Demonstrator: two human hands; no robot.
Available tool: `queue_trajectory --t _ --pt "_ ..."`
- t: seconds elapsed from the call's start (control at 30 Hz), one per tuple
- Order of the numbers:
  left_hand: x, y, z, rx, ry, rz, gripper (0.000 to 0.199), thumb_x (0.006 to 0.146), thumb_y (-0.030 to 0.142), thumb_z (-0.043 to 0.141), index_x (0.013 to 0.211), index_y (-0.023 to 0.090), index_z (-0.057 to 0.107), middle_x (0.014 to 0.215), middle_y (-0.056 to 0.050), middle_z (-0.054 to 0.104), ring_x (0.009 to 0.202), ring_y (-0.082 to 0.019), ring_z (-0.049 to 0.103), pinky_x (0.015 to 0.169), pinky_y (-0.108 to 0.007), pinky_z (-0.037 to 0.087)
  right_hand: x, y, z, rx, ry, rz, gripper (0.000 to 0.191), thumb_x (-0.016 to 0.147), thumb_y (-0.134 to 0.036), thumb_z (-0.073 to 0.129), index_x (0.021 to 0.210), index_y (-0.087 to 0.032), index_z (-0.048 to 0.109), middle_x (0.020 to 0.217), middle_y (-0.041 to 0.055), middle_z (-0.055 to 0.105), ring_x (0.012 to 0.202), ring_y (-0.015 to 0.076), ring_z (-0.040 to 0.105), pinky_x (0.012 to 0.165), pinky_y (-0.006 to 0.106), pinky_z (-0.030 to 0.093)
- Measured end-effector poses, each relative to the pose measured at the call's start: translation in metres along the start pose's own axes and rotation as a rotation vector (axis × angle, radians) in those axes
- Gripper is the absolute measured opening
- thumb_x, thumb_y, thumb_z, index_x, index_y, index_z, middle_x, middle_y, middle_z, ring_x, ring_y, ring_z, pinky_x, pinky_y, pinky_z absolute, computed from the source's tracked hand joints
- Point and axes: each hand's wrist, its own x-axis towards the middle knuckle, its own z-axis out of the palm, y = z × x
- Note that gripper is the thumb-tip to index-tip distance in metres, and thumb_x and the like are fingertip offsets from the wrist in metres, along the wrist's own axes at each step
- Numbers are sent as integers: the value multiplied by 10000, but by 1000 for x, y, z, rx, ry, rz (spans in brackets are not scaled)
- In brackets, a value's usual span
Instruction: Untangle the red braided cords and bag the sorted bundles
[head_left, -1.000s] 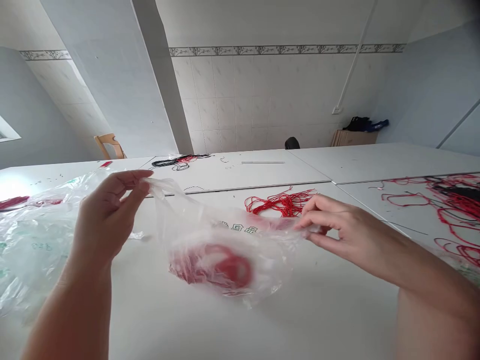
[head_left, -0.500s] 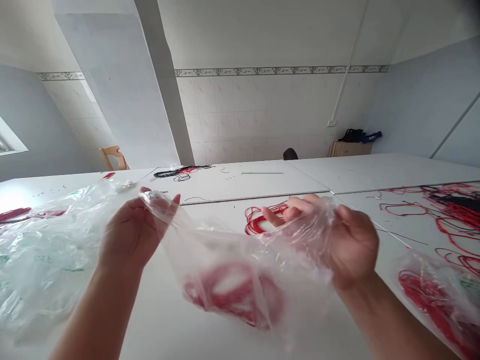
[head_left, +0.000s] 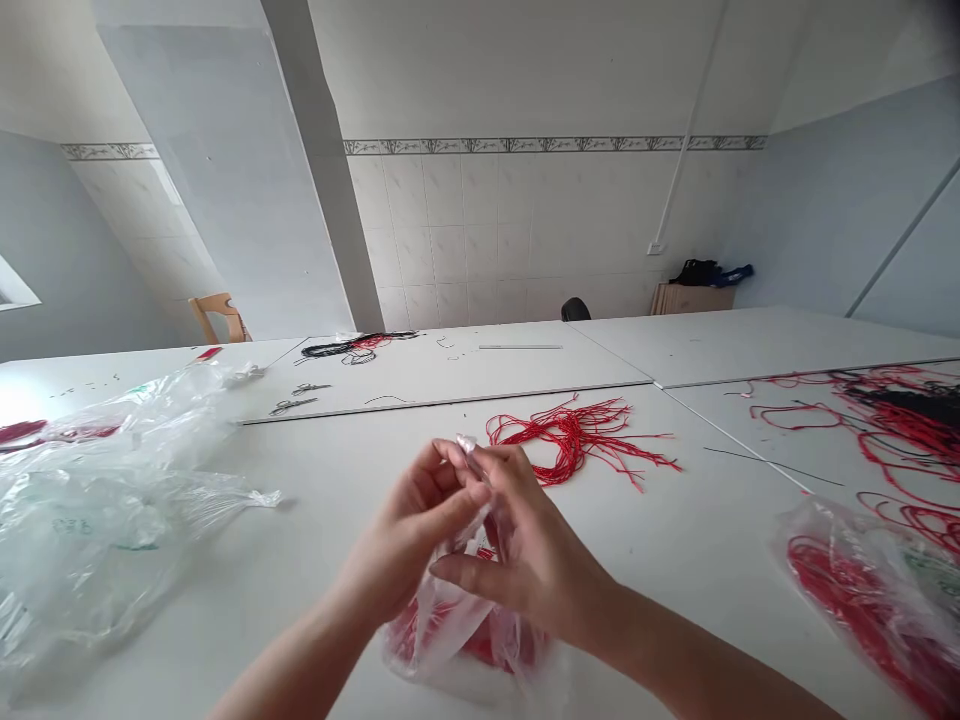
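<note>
A clear plastic bag [head_left: 442, 655] with red cord inside sits on the white table directly in front of me. Its neck is gathered into a narrow twist between my hands. My left hand [head_left: 424, 515] pinches the gathered neck with thumb and fingers. From the other side, my right hand [head_left: 529, 550] closes around the same neck, its thumb lying below. A bit of the bag's mouth pokes up above my fingertips. Just beyond my hands lies a loose coil of red cord [head_left: 574, 440] with its ends fanned out to the right.
Several clear bags [head_left: 112, 540] are heaped at left. Another bag of red cord [head_left: 847, 590] lies at right, near a pile of red and black cords [head_left: 915, 410]. Scissors [head_left: 294, 405], black cords [head_left: 337, 348] and a thin rod [head_left: 520, 347] lie farther back.
My hands, spread wide holding the bag's mouth, have come together at the centre. The bag's mouth is gathered to a narrow neck and the bag sits lower, on the table.
</note>
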Motion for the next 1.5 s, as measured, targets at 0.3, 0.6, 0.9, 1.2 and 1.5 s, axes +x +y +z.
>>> queue_trajectory --t 0.3,0.6,0.9,1.2,1.5 --pt "-3 2 1 -39 -230 -138 306 902 434 753 837 156 643 817 -43 614 740 -138 598 687 -239 505 0 -2 0 -342 59 -222 563 1034 -400 516 1567 -295 366 1267 126 480 983 235 640 852 428 601" --pt "1 -2 -6 231 -358 -125 227 937 304 727 1095 218 589 906 -25 620 729 -145 617 699 -299 525 4 -4 -13 82 60 -57 320 1078 -437 412 1116 -226 648 923 42 599 592 108 477 525 254 440" --pt "8 3 -18 -78 -204 -313 202 822 283 759 985 214 660 843 -24 638 759 -158 588 712 -274 452 6 -9 -33 -35 -109 -54 111 970 -342 672 929 -240 685 983 35 637 725 119 575 625 249 495" --pt "10 -3 -17 405 -92 -23 394 836 301 794 1174 240 601 801 25 496 754 -155 502 699 -288 436 7 -6 -28 -518 44 -186 129 950 -101 600 971 -219 648 988 45 644 792 155 652 652 284 530" --pt "7 -1 -14 577 -120 -11 308 946 309 631 1244 249 675 972 -47 665 859 -206 620 818 -343 513 5 -4 -30 -576 91 -328 139 947 -114 604 885 -233 568 934 32 720 845 189 717 669 300 558"
